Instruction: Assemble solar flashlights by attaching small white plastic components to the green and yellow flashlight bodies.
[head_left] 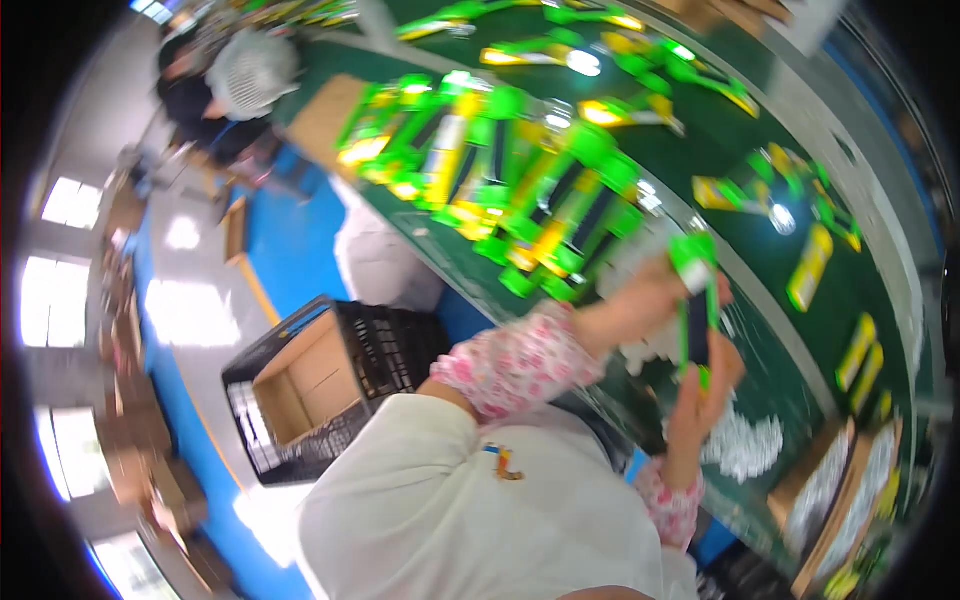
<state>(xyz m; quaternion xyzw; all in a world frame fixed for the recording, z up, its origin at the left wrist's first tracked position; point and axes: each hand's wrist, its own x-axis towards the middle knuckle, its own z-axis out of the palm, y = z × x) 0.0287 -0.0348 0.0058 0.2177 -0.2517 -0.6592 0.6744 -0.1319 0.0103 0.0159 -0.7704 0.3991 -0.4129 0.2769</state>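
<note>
A long bright-green device with a dark panel (697, 325) is held upright between my two hands, above the table. My left hand (648, 298) is closed around its upper part, near the wider green head. Lower down, my right hand (708, 392) grips the bottom end with thumb and fingers. Motion blur hides its finer details. To the left of my hands lies a pile of similar green, yellow and black devices (497, 165). A heap of small shiny silvery pieces (742, 446) rests on the table beside my right wrist.
The green table (455, 258) carries more green-yellow pieces (640, 60) along its far side. Cardboard boxes of silvery parts (830, 490) stand at right. A black crate (385, 345) lined with cardboard is at lower left, near a white bag (385, 260). Another person (215, 125) is at upper left.
</note>
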